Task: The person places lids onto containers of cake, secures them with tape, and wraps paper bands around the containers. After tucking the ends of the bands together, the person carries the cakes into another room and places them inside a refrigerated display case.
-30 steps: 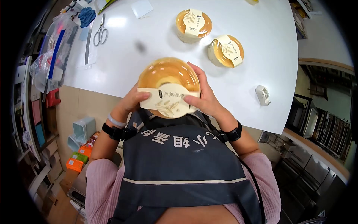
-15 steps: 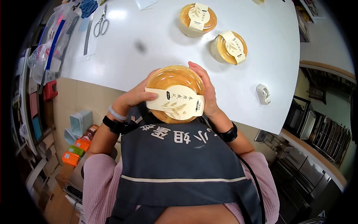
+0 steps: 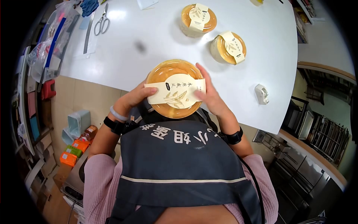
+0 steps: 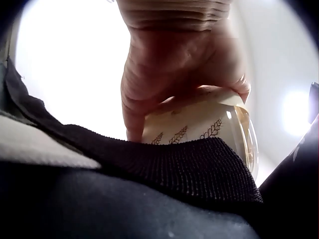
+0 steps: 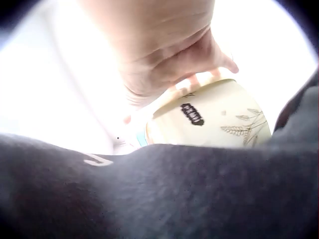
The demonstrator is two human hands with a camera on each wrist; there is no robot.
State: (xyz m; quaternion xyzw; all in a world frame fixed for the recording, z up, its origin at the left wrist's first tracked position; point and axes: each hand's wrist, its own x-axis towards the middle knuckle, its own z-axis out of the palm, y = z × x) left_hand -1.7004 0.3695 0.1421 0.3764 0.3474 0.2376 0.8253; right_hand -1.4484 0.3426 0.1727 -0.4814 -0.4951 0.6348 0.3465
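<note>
Clear-lidded cake tub (image 3: 169, 71) with paper band (image 3: 175, 93) sits clasped between left hand (image 3: 132, 98) and right hand (image 3: 210, 98), fingers curled round its sides, thumbs on the band; probably light, slick, crushable, best held by the rim.

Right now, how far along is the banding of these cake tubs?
Done: the far tub and the near tub stand banded on the table. In hand: the left hand and right hand hold the third tub, pressing its paper band across the lid; whether its ends are fastened is hidden. Left: securing that band; no unbanded tub shows.
</note>
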